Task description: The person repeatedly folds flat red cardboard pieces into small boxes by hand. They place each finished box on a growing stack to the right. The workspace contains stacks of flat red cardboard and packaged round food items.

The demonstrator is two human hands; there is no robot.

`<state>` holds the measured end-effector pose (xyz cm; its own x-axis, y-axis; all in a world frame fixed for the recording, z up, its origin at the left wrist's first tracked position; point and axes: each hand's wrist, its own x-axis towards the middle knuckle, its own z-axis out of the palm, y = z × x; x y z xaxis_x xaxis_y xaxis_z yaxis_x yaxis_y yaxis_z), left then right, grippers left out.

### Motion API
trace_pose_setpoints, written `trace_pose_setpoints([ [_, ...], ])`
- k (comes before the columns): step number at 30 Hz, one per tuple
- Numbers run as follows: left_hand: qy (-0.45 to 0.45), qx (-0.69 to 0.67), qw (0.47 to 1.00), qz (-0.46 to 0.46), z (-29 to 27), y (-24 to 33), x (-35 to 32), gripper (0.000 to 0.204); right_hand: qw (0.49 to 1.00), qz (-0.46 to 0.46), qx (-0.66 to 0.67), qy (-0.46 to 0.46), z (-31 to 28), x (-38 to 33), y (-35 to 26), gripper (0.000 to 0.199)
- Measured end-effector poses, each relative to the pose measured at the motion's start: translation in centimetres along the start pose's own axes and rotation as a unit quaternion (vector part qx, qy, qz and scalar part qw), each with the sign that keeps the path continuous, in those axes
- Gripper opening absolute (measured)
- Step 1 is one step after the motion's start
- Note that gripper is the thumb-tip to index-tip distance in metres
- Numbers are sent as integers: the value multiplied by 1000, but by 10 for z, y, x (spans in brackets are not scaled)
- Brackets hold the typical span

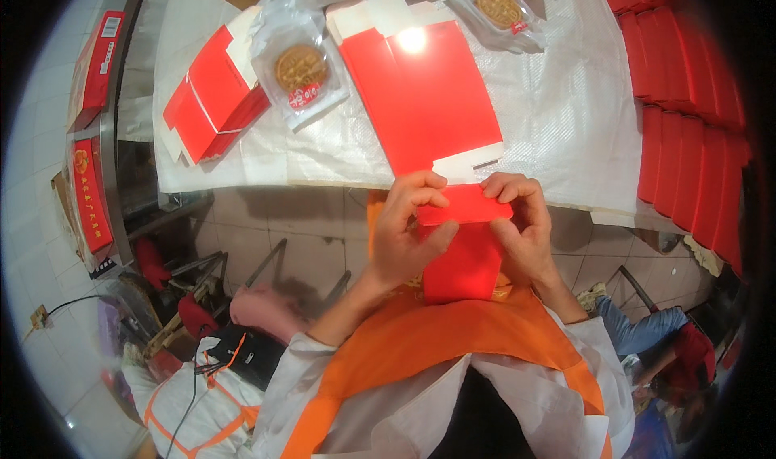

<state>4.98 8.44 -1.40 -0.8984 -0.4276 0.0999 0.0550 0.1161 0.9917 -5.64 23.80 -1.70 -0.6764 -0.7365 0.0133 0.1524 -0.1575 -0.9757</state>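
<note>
Just off the table's near edge, both hands hold a red paper box (462,269) against the orange apron (420,338). My left hand (406,228) pinches the left side of its upper flap, thumb below and fingers on top. The right side of the flap is gripped the same way by my right hand (527,228). Beyond them a stack of flat red cartons (428,95) with white tabs lies on the white table cover (566,127). A wrapped mooncake (301,69) in a clear packet sits left of that stack.
A strapped bundle of red cartons (212,103) lies at the left. Another wrapped mooncake (497,10) is at the back. Rows of red boxes (695,152) line the right edge. Red gift boxes (93,196) stand at far left. Other people sit behind at both sides.
</note>
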Motion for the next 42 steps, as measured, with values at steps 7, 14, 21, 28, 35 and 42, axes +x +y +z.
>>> trace_pose_setpoints([
  [7,19,-7,1000,17,5,13,10,23,999,12,-33,22,6,9,-19,23],
  [14,-8,-26,999,-17,-1,5,9,10,997,49,-54,19,5,10,-13,8],
  [21,-22,22,999,19,-4,-4,-3,11,992,11,-109,-67,-13,2,-9,11],
  [28,-65,9,997,-42,14,14,16,13,956,133,-206,-160,-47,15,-53,25],
  [35,-73,-72,991,91,46,37,60,14,960,37,-271,54,-87,-30,-111,24],
  [42,0,-154,988,16,33,31,56,11,775,-227,-9,589,-127,-80,-234,22],
])
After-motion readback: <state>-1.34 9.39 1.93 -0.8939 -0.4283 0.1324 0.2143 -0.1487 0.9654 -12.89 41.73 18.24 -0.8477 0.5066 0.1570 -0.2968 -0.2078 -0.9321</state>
